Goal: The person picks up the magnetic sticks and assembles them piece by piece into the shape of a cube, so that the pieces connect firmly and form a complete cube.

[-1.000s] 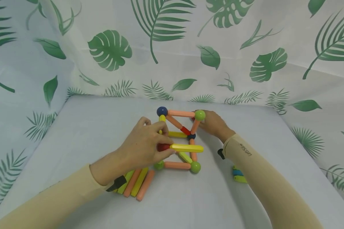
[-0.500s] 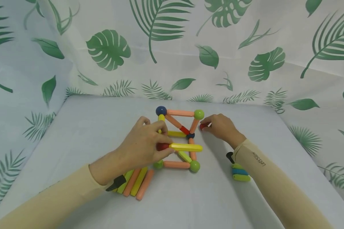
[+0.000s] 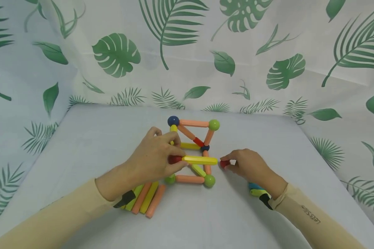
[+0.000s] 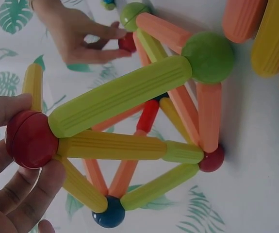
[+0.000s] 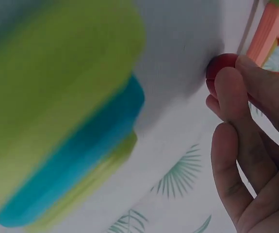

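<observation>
Our left grip (image 3: 154, 157) pinches the red corner ball (image 4: 32, 140) of the frame (image 4: 117, 147); our right grip (image 3: 252, 169) pinches a loose red ball (image 3: 224, 164) near the yellow stick (image 3: 200, 160), whether touching the bench (image 3: 218, 218) we can't quite tell.

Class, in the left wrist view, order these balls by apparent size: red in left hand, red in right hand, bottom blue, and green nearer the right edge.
1. Red ball in the left hand and green ball: too alike to rank.
2. Blue ball.
3. Other red ball, in the right hand.
Nearness may affect these.
</observation>
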Motion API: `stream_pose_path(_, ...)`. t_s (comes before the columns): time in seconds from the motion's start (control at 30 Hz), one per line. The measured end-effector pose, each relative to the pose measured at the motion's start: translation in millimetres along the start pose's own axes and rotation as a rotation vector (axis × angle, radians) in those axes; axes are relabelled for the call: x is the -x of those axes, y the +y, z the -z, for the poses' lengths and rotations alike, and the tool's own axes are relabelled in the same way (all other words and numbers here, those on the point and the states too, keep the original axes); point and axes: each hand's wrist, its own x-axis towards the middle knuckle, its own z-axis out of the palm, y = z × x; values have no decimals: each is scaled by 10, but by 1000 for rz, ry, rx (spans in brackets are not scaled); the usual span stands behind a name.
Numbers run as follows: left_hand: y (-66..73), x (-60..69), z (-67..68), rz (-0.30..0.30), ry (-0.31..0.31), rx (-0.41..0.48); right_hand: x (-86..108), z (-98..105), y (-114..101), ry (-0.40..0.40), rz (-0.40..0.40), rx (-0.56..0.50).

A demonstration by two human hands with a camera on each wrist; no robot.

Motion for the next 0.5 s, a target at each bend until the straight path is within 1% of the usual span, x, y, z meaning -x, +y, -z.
stream_pose_path(0.13, -9, 3, 0, 8, -5, 4, 161, 9, -75, -33, 24, -64)
stream_pose_path(0.23, -12, 3, -4, 5, -2, 7, 273, 25, -85, -56, 39, -147)
stream_pose_path(0.33, -6, 3, -2, 0, -3, 9, 357, 62, -96, -71, 41, -292)
stream_pose_path(0.4, 0, 1, 2, -1, -5, 8, 389, 104, -112, -73, 30, -411)
stream_pose_path(0.5, 4, 2, 5, -1, -7, 5, 402, 168, -145, -49, 30, -598)
